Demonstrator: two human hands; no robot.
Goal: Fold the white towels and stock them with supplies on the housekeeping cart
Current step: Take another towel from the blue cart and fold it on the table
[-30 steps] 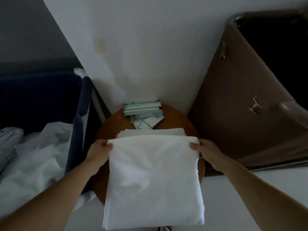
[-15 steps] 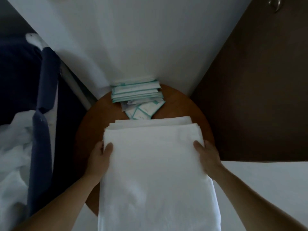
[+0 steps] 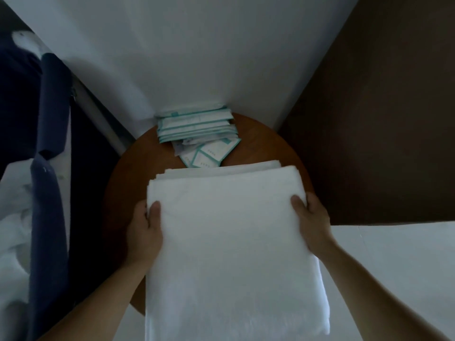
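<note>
Folded towel point(image 3: 229, 254) in left grip point(image 3: 145, 232), right grip point(image 3: 313, 225); packets point(image 3: 197, 132) print illegible.

Folded towel point(image 3: 229, 242): plain white. Packets point(image 3: 197, 126): white with teal borders. Desk point(image 3: 270, 143): uniform reddish-brown. Wall point(image 3: 197, 57): plain white. Panel point(image 3: 381, 119) at the right: dark brown. Fabric strip point(image 3: 49, 168) at the left: navy blue. Loose linen point(image 3: 14, 230) beside it: white. Floor point(image 3: 394, 254): pale grey-white.
</note>
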